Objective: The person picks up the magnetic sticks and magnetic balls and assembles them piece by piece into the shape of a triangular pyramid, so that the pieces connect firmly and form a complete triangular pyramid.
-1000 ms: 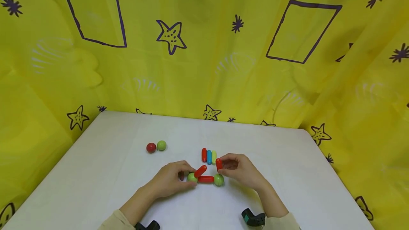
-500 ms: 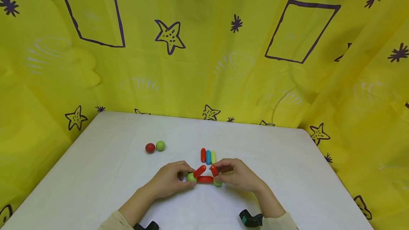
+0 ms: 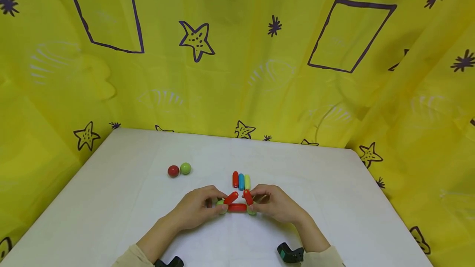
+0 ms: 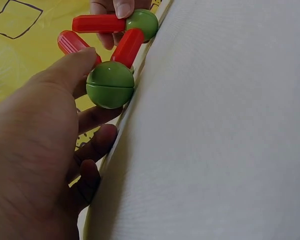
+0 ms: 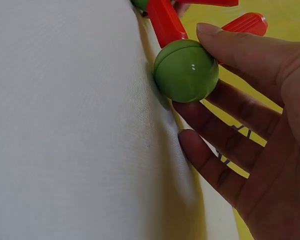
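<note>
Four red rods (image 3: pixel 237 208), one blue rod (image 3: pixel 241 181) and one yellow rod (image 3: pixel 247 181) are sharing one bench (image 3: pixel 315 172) with three green balls (image 3: pixel 185 168) and one red ball (image 3: pixel 173 171), while one left hand (image 3: pixel 194 208), one right hand (image 3: pixel 278 206) and two black devices (image 3: pixel 290 254) are appearing in the lower half.

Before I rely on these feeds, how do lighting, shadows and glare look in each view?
Head: bright, fairly even, soft shadow under the right forearm on the white tabletop; left wrist: dimmer, shadow beside the left hand, though the left green ball shows a clear seam; right wrist: also dim, small glints on the right green ball, the right hand partly in shade.
</note>
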### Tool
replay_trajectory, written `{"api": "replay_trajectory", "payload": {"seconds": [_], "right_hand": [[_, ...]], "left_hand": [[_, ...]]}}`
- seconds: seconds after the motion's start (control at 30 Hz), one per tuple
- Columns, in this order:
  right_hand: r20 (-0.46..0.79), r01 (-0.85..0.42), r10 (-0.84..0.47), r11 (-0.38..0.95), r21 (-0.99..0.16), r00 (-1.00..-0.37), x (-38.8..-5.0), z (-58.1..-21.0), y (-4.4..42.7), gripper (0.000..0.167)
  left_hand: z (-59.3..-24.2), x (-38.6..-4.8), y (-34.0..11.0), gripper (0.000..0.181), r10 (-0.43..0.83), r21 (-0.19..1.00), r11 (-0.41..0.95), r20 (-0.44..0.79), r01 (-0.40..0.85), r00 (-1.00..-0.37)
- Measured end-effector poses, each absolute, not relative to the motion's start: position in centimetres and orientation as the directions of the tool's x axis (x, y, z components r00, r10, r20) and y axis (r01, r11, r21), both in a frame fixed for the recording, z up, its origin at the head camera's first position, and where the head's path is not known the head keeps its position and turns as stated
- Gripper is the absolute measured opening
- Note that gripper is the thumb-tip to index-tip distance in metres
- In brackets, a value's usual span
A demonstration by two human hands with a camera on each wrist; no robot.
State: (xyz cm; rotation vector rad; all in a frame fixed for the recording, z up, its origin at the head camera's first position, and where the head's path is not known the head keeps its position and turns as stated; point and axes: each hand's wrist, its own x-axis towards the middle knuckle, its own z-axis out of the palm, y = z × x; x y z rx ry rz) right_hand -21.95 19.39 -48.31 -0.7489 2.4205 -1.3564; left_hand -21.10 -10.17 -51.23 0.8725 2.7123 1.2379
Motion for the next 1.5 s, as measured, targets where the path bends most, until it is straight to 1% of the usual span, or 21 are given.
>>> {"api": "replay_trajectory", "payload": {"seconds": [0.13, 0.37, 0.63, 0.83, 1.0, 1.13, 1.33, 1.5], "right_hand": [[0.015, -0.311, -0.559, 0.439, -0.843, -0.829, -21.79, -48.23, 19.10, 0.018], [0.021, -0.320, -0.548, 0.457, -0.830, -0.836, -21.71, -48.30, 18.86, 0.017], [0.000, -0.304, -0.551, 0.461, -0.834, -0.835, -21.81, -48.80, 18.70, 0.026], [-0.028, -0.256, -0.496, 0.494, -0.831, -0.868, -22.05, -48.68, 18.76, 0.031], [-0.056, -0.236, -0.491, 0.512, -0.826, -0.870, -22.22, -48.87, 18.83, 0.032], [-0.041, -0.244, -0.503, 0.487, -0.838, -0.863, -22.15, -48.97, 18.93, 0.028], [-0.044, -0.244, -0.528, 0.463, -0.852, -0.848, -22.04, -48.98, 18.93, 0.028], [-0.041, -0.245, -0.533, 0.455, -0.856, -0.845, -21.80, -49.02, 18.88, 0.027]], "left_hand": [[-51.07, -20.89, -10.24, 0.029, 0.502, 0.713, 0.519, 0.192, 0.472, -0.843], [-50.96, -21.09, -10.25, 0.024, 0.515, 0.706, 0.502, 0.219, 0.499, -0.829], [-51.27, -21.25, -10.38, 0.022, 0.503, 0.723, 0.486, 0.228, 0.491, -0.834], [-51.24, -21.73, -10.21, 0.019, 0.487, 0.733, 0.480, 0.235, 0.482, -0.841], [-51.33, -21.72, -10.37, 0.017, 0.480, 0.737, 0.496, 0.209, 0.459, -0.852], [-51.43, -21.64, -10.29, 0.019, 0.478, 0.729, 0.504, 0.212, 0.463, -0.853], [-51.48, -21.52, -10.29, 0.025, 0.484, 0.733, 0.498, 0.209, 0.464, -0.850], [-51.55, -21.39, -10.28, 0.033, 0.492, 0.731, 0.492, 0.214, 0.473, -0.844]]}}
